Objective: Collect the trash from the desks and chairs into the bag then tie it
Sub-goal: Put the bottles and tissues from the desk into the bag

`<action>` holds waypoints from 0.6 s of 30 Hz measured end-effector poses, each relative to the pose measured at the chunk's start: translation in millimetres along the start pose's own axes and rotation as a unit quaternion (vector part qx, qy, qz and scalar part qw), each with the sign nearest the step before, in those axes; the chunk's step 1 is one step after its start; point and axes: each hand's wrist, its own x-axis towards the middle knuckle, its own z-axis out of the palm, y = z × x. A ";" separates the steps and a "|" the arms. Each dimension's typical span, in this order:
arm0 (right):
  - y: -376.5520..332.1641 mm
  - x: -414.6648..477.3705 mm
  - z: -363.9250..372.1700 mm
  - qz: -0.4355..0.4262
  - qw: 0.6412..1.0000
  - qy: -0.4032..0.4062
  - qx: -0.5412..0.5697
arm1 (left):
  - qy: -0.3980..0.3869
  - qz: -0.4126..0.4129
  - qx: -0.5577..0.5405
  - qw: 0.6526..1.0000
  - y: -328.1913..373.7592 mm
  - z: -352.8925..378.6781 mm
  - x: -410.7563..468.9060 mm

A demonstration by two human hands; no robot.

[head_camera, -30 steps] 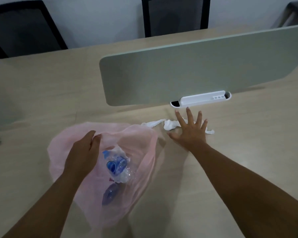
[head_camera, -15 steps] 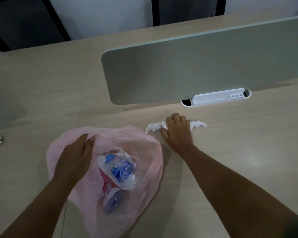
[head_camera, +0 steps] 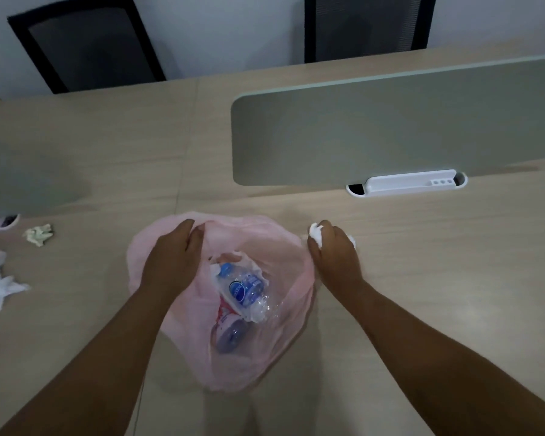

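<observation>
Beige worktop [head_camera: 422,278], grey divider [head_camera: 390,127] behind. Your left hand [head_camera: 173,262] grips the rim of the pink bag [head_camera: 296,297], and your right hand [head_camera: 334,256], just beside the bag, is balled around white tissue [head_camera: 315,230]. The bottle [head_camera: 243,287] inside has a blue label, writing unreadable. Crumpled paper [head_camera: 38,235] lies far left.

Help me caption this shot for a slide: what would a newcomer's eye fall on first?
The pink bag sits at the middle of the desk, its mouth held open by the left hand, with a crushed plastic bottle inside. Just right of it, the right hand clutches a wad of white tissue. More crumpled paper lies at the desk's left edge.
</observation>
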 end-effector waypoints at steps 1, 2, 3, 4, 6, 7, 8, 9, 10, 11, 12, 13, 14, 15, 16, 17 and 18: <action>-16.4 -9.1 -10.3 -0.032 0.998 0.030 0.048 | 0.007 -0.003 -0.013 1.000 0.9 -2.6 -2.2; -34.3 -20.1 -18.2 -0.068 0.992 0.051 0.091 | 0.015 -0.005 -0.028 1.000 1.3 -5.2 -4.4; -55.5 -32.4 -24.5 -0.111 0.985 0.069 0.115 | 0.025 -0.005 -0.041 0.999 0.4 -10.1 -8.6; -77.0 -44.2 -26.8 -0.153 0.978 0.073 0.124 | 0.034 -0.006 -0.051 0.998 0.1 -15.8 -13.1; -116.8 -56.6 -22.0 -0.217 0.967 0.038 0.131 | 0.050 -0.010 -0.068 0.996 -1.3 -27.9 -23.3; -133.6 -55.2 -17.6 -0.227 0.964 -0.012 0.136 | 0.058 -0.006 -0.076 0.995 -2.7 -33.6 -29.6; -148.5 -50.2 -15.1 -0.218 0.963 -0.080 0.139 | 0.064 0.000 -0.081 0.995 -4.6 -39.3 -36.9; -161.0 -43.7 -14.3 -0.201 0.960 -0.152 0.126 | 0.069 0.004 -0.079 0.994 -7.1 -44.4 -44.7; -169.7 -38.2 -15.0 -0.180 0.952 -0.228 0.098 | 0.075 0.003 -0.070 0.995 -10.5 -49.6 -52.7; -175.1 -34.3 -16.7 -0.167 0.938 -0.291 0.094 | 0.084 -0.001 -0.059 0.995 -15.3 -54.5 -60.2; -177.2 -32.9 -17.3 -0.153 0.921 -0.339 0.114 | 0.093 -0.005 -0.047 0.994 -21.6 -59.3 -67.4; -176.2 -35.4 -17.1 -0.141 0.909 -0.365 0.144 | 0.101 -0.007 -0.033 0.994 -28.7 -63.2 -73.2; -175.0 -41.8 -20.7 -0.130 0.901 -0.376 0.174 | 0.106 -0.009 -0.013 0.994 -36.4 -67.6 -78.9; -173.4 -51.7 -25.1 -0.131 0.899 -0.375 0.186 | 0.115 -0.008 0.012 0.993 -45.2 -72.5 -84.2; -171.1 -65.0 -31.3 -0.147 0.902 -0.364 0.179 | 0.129 -0.007 0.039 0.991 -53.7 -77.5 -89.1; -167.5 -79.4 -35.5 -0.184 0.918 -0.313 0.160 | 0.143 -0.004 0.062 0.988 -62.6 -82.2 -92.9; -163.3 -93.3 -39.9 -0.232 0.941 -0.209 0.131 | 0.155 -0.003 0.078 0.985 -69.6 -86.8 -96.7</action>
